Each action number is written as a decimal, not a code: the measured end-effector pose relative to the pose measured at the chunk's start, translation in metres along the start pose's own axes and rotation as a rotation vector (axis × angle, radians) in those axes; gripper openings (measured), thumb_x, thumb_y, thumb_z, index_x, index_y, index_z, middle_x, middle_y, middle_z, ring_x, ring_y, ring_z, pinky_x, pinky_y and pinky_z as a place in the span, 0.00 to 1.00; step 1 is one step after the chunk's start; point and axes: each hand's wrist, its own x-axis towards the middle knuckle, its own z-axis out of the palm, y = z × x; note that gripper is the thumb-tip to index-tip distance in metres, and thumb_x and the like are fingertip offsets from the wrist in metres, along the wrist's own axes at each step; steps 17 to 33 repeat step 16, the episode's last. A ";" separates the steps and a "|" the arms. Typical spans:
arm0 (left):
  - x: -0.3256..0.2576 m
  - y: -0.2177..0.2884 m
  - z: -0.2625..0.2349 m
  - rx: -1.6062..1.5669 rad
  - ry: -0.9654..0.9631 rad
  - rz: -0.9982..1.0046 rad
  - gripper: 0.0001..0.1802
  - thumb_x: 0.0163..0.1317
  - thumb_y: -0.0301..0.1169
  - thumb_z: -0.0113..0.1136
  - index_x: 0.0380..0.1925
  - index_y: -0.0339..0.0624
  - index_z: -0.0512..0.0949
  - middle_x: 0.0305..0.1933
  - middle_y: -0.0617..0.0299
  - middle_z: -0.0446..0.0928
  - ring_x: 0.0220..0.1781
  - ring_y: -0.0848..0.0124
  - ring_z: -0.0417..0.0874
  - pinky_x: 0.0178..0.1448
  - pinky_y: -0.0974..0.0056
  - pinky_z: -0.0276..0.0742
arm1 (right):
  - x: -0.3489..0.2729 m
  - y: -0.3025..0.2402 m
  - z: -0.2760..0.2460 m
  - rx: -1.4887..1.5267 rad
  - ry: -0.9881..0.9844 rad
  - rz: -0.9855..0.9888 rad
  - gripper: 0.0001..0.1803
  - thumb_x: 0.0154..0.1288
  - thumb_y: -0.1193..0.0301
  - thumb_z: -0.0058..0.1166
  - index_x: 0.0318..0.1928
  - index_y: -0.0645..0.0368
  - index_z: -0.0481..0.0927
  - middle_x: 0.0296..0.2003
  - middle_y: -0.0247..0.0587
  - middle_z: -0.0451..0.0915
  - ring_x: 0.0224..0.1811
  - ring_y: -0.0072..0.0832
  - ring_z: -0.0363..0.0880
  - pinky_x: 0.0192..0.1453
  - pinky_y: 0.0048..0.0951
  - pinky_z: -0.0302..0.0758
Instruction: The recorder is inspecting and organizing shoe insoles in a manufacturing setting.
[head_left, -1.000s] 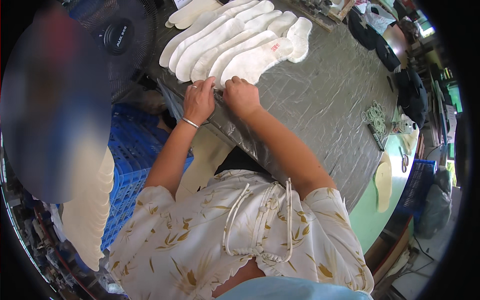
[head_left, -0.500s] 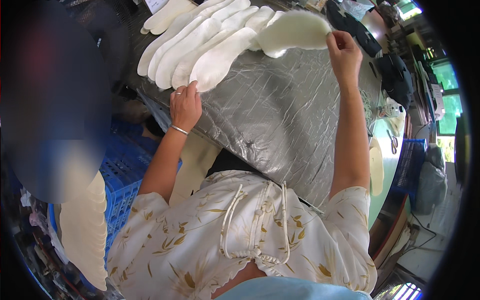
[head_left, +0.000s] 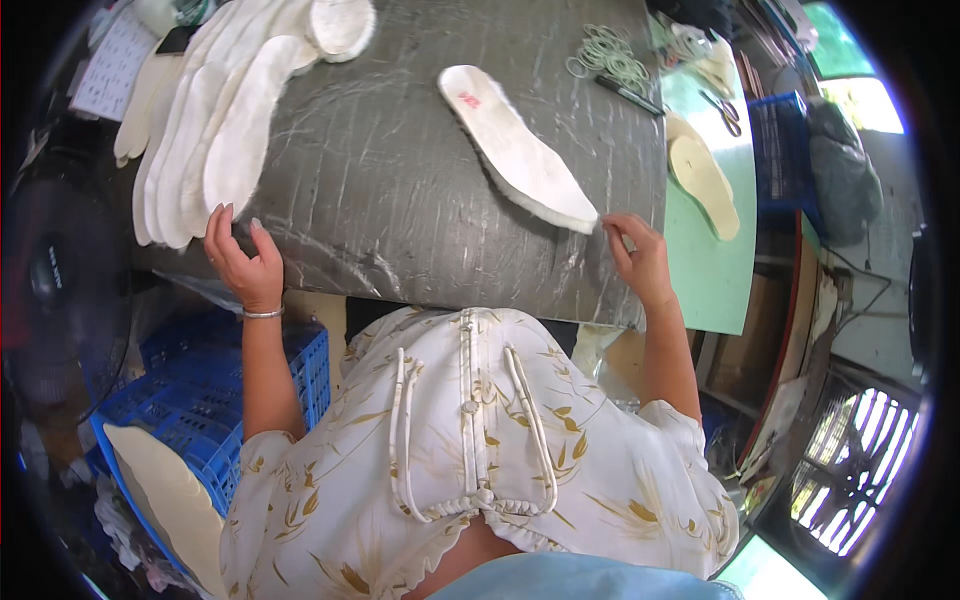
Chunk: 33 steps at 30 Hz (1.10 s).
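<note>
A white fleecy insole with a small red mark on its smooth face slants across the dark table. At its near right end, the bent fingers of my right hand are closed at the very tip, thumb and finger together at the edge. To the left, a row of overlapping white fleecy insoles covers that side of the table. My left hand is by the near end of this row, its fingers apart and nothing held in them; the fingertips are close to the nearest insole.
Green string and a dark pen lie at the back right. A pale green board bears cream insole shapes and scissors. A blue crate stands below on the left, near a dark fan.
The insole in my right hand has come nearer and down onto the table, its marked face now up. My left hand has come off the row's end. The view has shifted to the right.
</note>
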 end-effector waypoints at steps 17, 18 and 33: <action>0.106 0.118 0.203 -0.716 -0.921 -0.888 0.21 0.62 0.43 0.61 0.47 0.37 0.81 0.37 0.56 0.83 0.28 0.68 0.85 0.28 0.68 0.80 | 0.006 0.025 0.022 0.659 -0.145 0.884 0.14 0.64 0.63 0.58 0.34 0.64 0.83 0.25 0.34 0.82 0.20 0.17 0.76 0.24 0.20 0.76; 0.106 0.118 0.203 -0.716 -0.921 -0.888 0.21 0.62 0.43 0.61 0.47 0.37 0.81 0.37 0.56 0.83 0.28 0.68 0.85 0.28 0.68 0.80 | 0.006 0.025 0.022 0.659 -0.145 0.884 0.14 0.64 0.63 0.58 0.34 0.64 0.83 0.25 0.34 0.82 0.20 0.17 0.76 0.24 0.20 0.76; 0.106 0.118 0.203 -0.716 -0.921 -0.888 0.21 0.62 0.43 0.61 0.47 0.37 0.81 0.37 0.56 0.83 0.28 0.68 0.85 0.28 0.68 0.80 | 0.006 0.025 0.022 0.659 -0.145 0.884 0.14 0.64 0.63 0.58 0.34 0.64 0.83 0.25 0.34 0.82 0.20 0.17 0.76 0.24 0.20 0.76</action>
